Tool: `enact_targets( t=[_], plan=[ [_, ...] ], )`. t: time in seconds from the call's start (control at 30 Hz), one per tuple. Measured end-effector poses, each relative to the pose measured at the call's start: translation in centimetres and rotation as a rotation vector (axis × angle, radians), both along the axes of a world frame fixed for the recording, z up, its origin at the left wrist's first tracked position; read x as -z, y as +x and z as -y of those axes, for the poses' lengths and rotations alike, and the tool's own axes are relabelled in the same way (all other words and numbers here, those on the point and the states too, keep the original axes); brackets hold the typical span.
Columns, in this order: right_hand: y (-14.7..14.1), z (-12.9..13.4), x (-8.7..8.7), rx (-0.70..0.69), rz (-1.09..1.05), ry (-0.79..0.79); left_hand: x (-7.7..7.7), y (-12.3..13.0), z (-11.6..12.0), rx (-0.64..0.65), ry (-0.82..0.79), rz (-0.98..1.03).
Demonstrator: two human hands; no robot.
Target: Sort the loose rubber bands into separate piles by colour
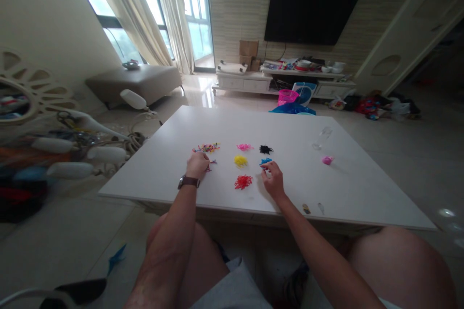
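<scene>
Clustering blue pieces (266,160) (small; bright)

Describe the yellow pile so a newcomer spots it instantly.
On the big white table, look between the left hand and the right hand. The yellow pile is the middle of three in a column, the red pile nearer, the pink pile farther. Its all-yellow colour sets it apart.

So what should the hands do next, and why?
Perhaps the right hand should drop any piece it holds (too small to tell) onto the blue pile: the hand is right there, that pile looks all blue, and the mixed pile is by the left hand.
</scene>
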State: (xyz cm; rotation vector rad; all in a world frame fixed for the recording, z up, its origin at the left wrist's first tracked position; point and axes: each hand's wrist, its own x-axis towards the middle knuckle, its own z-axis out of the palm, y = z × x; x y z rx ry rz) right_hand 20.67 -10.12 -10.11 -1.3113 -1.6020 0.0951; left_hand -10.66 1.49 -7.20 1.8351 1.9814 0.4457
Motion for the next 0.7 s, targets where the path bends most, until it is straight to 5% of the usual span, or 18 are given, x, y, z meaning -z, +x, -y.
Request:
enact_targets(
  t=[0.33,0.7],
  plan=[
    [-0.2,0.3,-0.2,-0.017,-0.005,-0.03,-0.6,1.7,0.2,0.034,-0.008,-0.124],
    [-0.2,0.4,-0.2,-0.018,-0.025,-0.054,-1.9,1.4,0.6,0.074,0.09,0.042]
  ],
)
